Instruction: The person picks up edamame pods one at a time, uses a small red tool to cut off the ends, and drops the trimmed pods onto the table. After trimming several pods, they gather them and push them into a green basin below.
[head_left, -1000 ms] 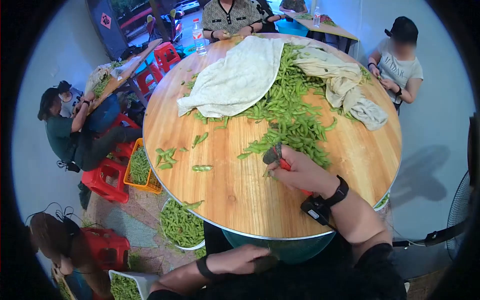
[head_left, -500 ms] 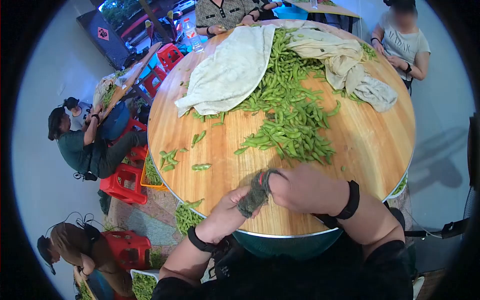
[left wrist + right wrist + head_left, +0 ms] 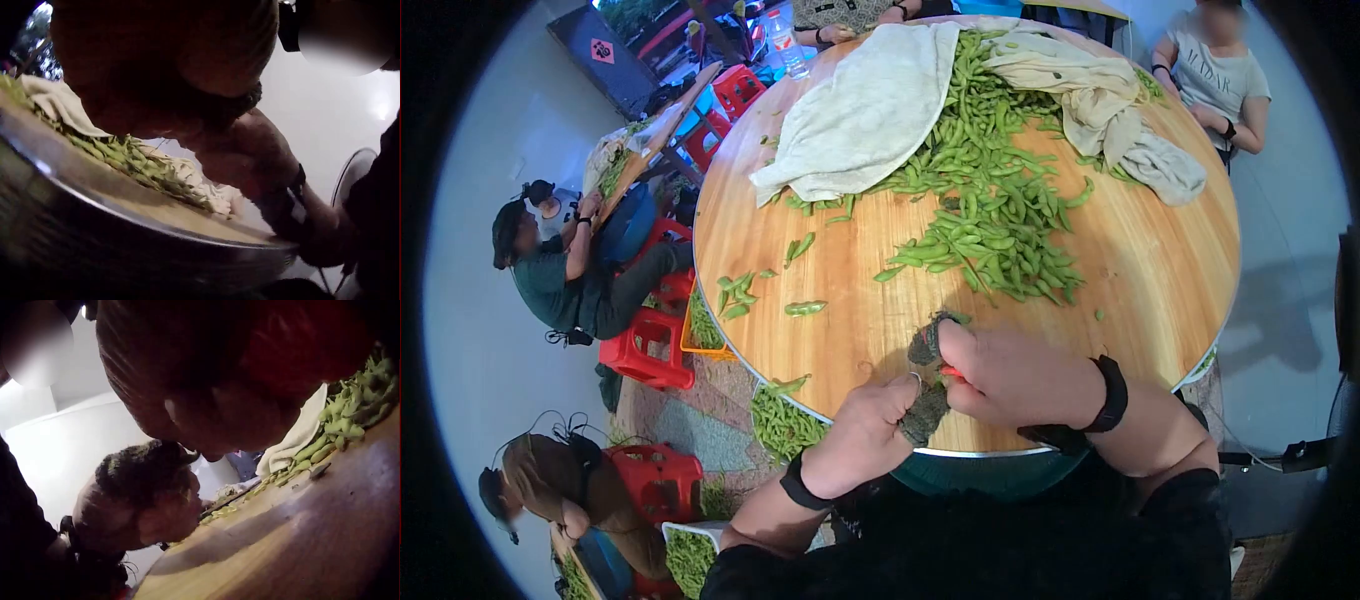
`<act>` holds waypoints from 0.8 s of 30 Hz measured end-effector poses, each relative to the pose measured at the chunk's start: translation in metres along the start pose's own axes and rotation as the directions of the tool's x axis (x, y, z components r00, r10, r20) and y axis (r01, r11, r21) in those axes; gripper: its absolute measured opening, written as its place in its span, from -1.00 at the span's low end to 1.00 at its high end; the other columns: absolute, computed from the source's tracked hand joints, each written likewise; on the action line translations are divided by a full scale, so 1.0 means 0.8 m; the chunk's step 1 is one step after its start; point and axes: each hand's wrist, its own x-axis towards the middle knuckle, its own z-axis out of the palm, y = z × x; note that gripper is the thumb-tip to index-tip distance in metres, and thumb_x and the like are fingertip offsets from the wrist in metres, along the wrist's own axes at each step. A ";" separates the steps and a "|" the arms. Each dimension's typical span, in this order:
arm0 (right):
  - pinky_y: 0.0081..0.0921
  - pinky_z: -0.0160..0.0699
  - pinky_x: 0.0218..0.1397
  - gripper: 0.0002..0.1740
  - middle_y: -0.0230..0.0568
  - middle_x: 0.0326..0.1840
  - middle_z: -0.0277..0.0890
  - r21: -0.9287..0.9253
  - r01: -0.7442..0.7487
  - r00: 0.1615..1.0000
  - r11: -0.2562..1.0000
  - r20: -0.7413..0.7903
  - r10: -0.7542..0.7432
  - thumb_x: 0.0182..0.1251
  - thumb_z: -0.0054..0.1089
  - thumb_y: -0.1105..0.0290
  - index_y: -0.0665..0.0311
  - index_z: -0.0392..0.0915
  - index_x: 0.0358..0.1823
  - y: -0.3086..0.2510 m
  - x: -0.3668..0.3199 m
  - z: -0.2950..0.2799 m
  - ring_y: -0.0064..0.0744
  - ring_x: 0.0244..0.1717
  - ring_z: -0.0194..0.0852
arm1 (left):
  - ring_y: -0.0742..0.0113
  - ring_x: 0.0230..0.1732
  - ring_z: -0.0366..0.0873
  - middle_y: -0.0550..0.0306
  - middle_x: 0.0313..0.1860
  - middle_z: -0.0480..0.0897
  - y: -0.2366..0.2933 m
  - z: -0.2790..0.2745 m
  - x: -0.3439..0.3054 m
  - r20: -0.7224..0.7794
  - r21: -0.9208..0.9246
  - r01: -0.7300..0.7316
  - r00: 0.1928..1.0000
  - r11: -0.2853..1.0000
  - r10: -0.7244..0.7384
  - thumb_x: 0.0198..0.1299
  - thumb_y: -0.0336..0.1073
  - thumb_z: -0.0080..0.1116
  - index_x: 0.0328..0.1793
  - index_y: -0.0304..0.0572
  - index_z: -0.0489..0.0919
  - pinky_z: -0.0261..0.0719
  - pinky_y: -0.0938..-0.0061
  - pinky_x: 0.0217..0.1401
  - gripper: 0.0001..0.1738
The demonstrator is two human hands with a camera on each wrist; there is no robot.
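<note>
Both hands meet over the table's near edge in the head view. My right hand grips a red-handled tool, its working end hidden. A dark cloth wrap covers its thumb. Close beside it, my left hand has its fingers curled and a dark wrap on its thumb. At its fingertips shows a small bit of green pod, mostly covered by the hands. Beyond them a heap of green soybean pods spreads over the round wooden table.
A white cloth and a cream cloth lie over the heap. Several loose pods are at the left. A bucket of pods stands below the left rim. A person sits far right; red stools stand left.
My right hand has come back from the pod heap with the red-handled tool. The left hand has risen from below the table edge to meet it. The head view has shifted slightly.
</note>
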 end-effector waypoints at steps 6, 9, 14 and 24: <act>-0.06 0.40 -0.39 -0.75 0.23 -0.45 0.41 0.040 0.160 0.987 0.986 -0.011 -0.160 0.12 0.03 0.46 0.39 0.20 -0.25 0.009 0.001 -0.004 0.25 -0.38 0.47 | 0.27 -0.43 0.49 0.08 -0.45 0.51 -0.009 0.011 0.001 -0.075 -0.381 0.093 0.988 0.920 -0.132 0.18 -0.42 0.13 -0.17 -0.24 0.51 0.44 0.44 -0.34 -0.89; -0.21 0.39 -0.42 -0.77 0.06 -0.49 0.41 0.121 0.004 1.000 0.993 0.008 -0.005 0.16 0.02 0.44 0.34 0.25 -0.19 0.008 0.002 0.003 0.10 -0.43 0.46 | 0.49 -0.41 0.42 0.28 -0.41 0.50 -0.013 0.011 -0.003 -0.075 -0.510 0.151 0.973 0.847 -0.219 0.23 -0.43 0.11 -0.11 -0.23 0.52 0.41 0.56 -0.31 -0.88; -0.35 0.37 -0.43 -0.82 -0.06 -0.49 0.38 0.070 0.119 0.958 0.990 -0.269 -0.096 0.20 0.03 0.41 0.33 0.30 -0.23 0.037 0.005 0.005 -0.11 -0.49 0.42 | 0.61 -0.37 0.37 0.40 -0.33 0.47 -0.008 0.015 -0.002 -0.122 -0.694 0.141 0.943 0.706 -0.308 0.26 -0.42 0.10 -0.06 -0.20 0.53 0.38 0.65 -0.31 -0.85; -0.12 0.32 -0.51 -0.76 0.11 -0.60 0.36 0.191 0.136 0.987 0.972 -0.108 -0.117 0.29 -0.02 0.35 0.37 0.19 -0.28 0.018 0.005 0.004 0.20 -0.52 0.40 | 0.62 -0.46 0.38 0.33 -0.40 0.46 -0.009 0.012 -0.002 -0.217 -0.533 0.071 0.952 0.843 -0.217 0.26 -0.40 0.10 -0.03 -0.23 0.52 0.37 0.66 -0.43 -0.82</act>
